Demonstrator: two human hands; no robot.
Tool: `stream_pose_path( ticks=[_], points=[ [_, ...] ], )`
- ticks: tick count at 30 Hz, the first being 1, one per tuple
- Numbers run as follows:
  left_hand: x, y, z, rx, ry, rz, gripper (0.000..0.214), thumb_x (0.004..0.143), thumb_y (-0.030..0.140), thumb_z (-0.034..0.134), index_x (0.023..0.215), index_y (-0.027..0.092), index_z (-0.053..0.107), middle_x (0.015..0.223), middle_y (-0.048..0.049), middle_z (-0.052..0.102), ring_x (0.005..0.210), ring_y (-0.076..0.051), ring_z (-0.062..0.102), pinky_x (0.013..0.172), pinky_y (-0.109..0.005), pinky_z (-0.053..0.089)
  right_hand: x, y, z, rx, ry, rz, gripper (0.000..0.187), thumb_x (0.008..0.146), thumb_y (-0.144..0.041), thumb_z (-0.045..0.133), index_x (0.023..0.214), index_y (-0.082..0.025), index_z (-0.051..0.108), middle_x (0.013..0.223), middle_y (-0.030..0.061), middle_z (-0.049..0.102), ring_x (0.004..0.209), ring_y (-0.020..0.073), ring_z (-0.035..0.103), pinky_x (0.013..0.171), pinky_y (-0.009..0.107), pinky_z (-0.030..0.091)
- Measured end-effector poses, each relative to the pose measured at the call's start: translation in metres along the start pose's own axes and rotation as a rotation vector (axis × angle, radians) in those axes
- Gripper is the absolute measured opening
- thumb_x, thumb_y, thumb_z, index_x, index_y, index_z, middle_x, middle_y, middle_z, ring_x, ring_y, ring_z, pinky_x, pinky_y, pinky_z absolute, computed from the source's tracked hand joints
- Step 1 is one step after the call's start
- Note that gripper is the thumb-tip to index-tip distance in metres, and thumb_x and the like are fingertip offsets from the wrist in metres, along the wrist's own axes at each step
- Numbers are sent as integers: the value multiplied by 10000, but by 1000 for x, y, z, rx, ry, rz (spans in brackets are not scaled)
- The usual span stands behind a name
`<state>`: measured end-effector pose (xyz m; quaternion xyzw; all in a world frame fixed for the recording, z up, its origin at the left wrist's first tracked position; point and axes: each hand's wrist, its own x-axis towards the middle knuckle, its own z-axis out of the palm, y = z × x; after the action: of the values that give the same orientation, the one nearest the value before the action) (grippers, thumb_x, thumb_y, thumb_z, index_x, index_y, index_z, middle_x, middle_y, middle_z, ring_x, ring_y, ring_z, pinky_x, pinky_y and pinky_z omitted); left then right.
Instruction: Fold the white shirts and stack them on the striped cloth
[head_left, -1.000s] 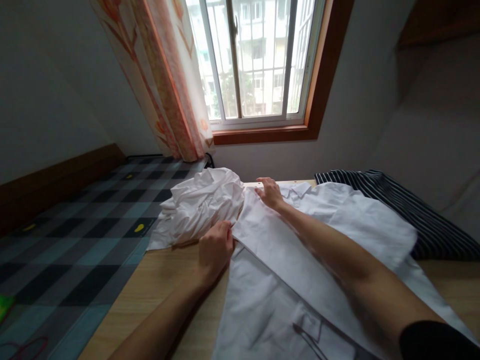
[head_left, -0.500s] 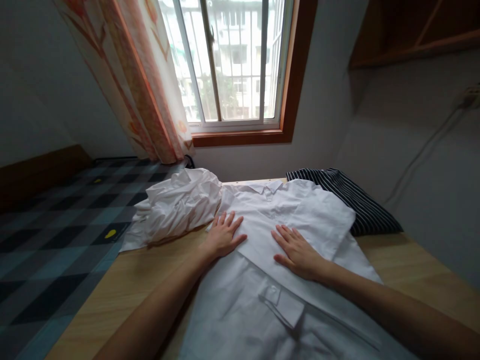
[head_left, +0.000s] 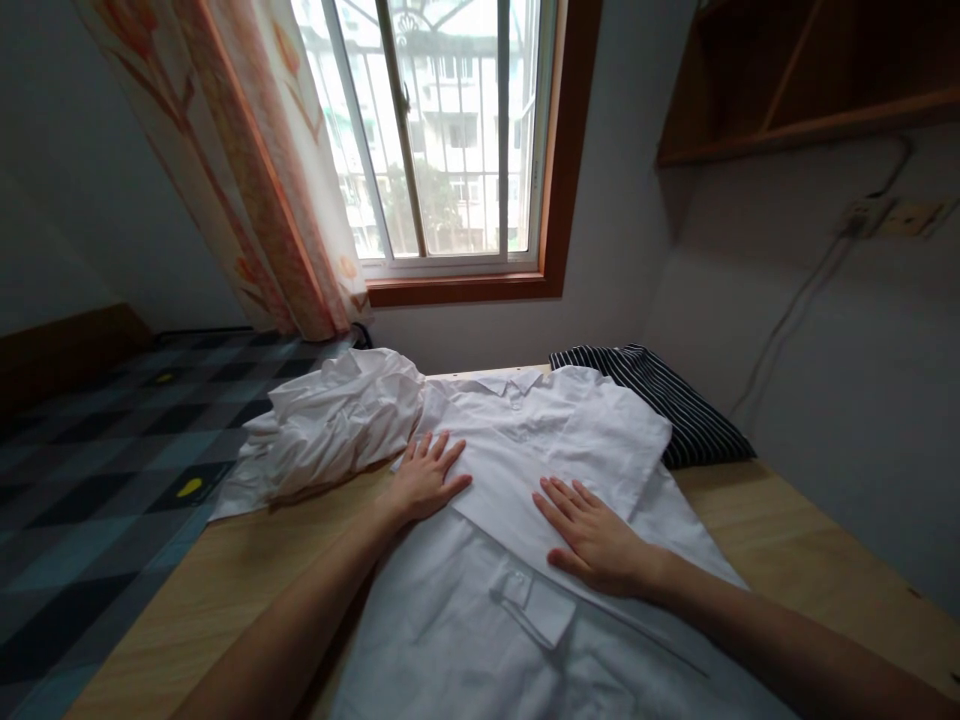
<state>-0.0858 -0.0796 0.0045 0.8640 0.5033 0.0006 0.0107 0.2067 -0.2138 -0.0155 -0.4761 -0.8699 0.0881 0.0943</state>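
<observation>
A white shirt [head_left: 495,415] lies spread on the wooden table, its collar pointing toward the window. One sleeve is laid across its body, and the cuff [head_left: 536,605] shows lower down. My left hand [head_left: 427,477] rests palm down on the shirt's left edge, fingers spread. Flat on the folded sleeve lies my right hand [head_left: 592,538], its fingers stretched out and the thumb apart. Neither hand grips the cloth. Beside my left hand is a crumpled heap of white cloth [head_left: 345,420].
A black-and-white striped cloth [head_left: 652,400] lies at the table's far right. The wooden table [head_left: 795,530] borders a bed with a checked cover [head_left: 112,490] on the left. Beyond are a curtain [head_left: 247,180] and a barred window [head_left: 450,150]; a shelf [head_left: 810,120] hangs at upper right.
My right hand has slid a little toward me and to the right over the shirt. My left hand stays in place on it. The view has turned slightly right.
</observation>
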Motion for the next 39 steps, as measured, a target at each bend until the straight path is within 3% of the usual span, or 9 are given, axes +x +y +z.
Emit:
stream_pose_path(
  ticks=[5,8,12,14,16,21,28,33,39],
  points=[
    [1,-1,2,-22,7,-1,713,895,673,350,1498,292,342,1597,-89,220,1460,-373,160,1152,-528,131,-25,-5,-6,89,-46,-5,724,919,-546,473,1518,-184,289,1572,148,230,1464,300,181,1188,522,149],
    [1,-1,2,-25,15,-6,702,896,661,366,1494,294,352,1597,-87,217,1457,-379,167,1150,-528,137,-31,10,-17,216,11,26,595,931,-487,467,1468,-237,408,1524,110,375,1414,268,328,1169,468,257],
    [1,0,0,-13,11,-3,710,899,664,356,1499,284,344,1595,-99,222,1454,-381,176,1151,-526,131,-18,71,-46,290,421,262,495,895,-439,512,1338,-223,549,1377,113,553,1303,273,478,1109,456,361],
    [1,1,0,-2,8,-2,706,902,660,353,1499,282,344,1595,-102,222,1453,-383,178,1151,-526,130,-3,114,-64,328,641,493,496,861,-389,566,1309,-176,558,1340,138,573,1233,274,538,1057,434,417],
    [1,1,0,2,11,-3,700,905,653,353,1496,279,350,1593,-104,226,1452,-384,180,1151,-526,129,14,153,-79,380,728,727,553,824,-330,627,1323,-110,532,1332,181,568,1177,274,576,1011,403,453],
    [1,-1,3,-13,28,-7,703,898,666,348,1489,285,364,1591,-95,237,1457,-374,170,1153,-523,124,52,208,-90,580,639,999,580,760,-299,723,1262,-55,566,1236,200,628,1091,261,628,882,325,518],
    [-1,0,3,-24,44,4,700,898,661,357,1486,282,373,1587,-96,248,1455,-365,186,1160,-518,112,92,219,-91,683,468,1042,325,692,-297,769,893,-48,711,817,148,733,701,216,685,571,279,545],
    [-3,3,-2,-32,14,-7,707,891,655,384,1488,275,370,1587,-106,244,1457,-370,175,1160,-524,113,103,222,-99,680,408,961,271,629,-227,807,844,-74,744,770,120,742,679,195,682,590,249,539],
    [10,21,1,-85,9,30,740,863,691,415,1491,304,356,1590,-102,240,1457,-378,169,1155,-532,130,101,247,-123,456,535,993,406,688,-194,760,1074,-77,712,936,135,742,823,231,694,714,269,521]
  ],
)
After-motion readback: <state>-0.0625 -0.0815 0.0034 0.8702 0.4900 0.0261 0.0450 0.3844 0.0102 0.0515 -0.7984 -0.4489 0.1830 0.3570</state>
